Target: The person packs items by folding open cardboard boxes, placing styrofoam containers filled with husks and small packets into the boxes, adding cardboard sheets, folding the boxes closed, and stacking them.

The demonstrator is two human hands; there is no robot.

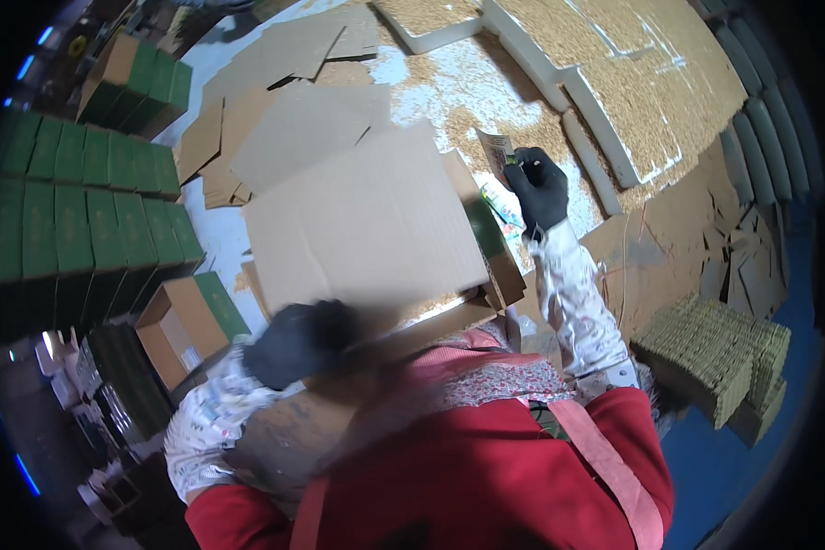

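Note:
A flat brown cardboard sheet [362,220] lies tilted over an open carton [489,229], whose green side and brown flaps show at the right and below. My left hand [301,345], in a black glove and smeared by motion, is closed at the sheet's near left edge. My right hand [539,188], also gloved in black, has its fingers curled around a small printed leaflet [496,149] beyond the carton's right side. Under that hand lies a white packet with coloured print [502,203]. The sheet hides most of the carton's inside.
Pale grains cover the table, heaped around white trays [605,128] at the far right. More cardboard sheets [307,119] lie behind the carton. Green cartons [87,220] are stacked at the left, near an open box [191,325]. Bundled cardboard [710,353] stands at the right.

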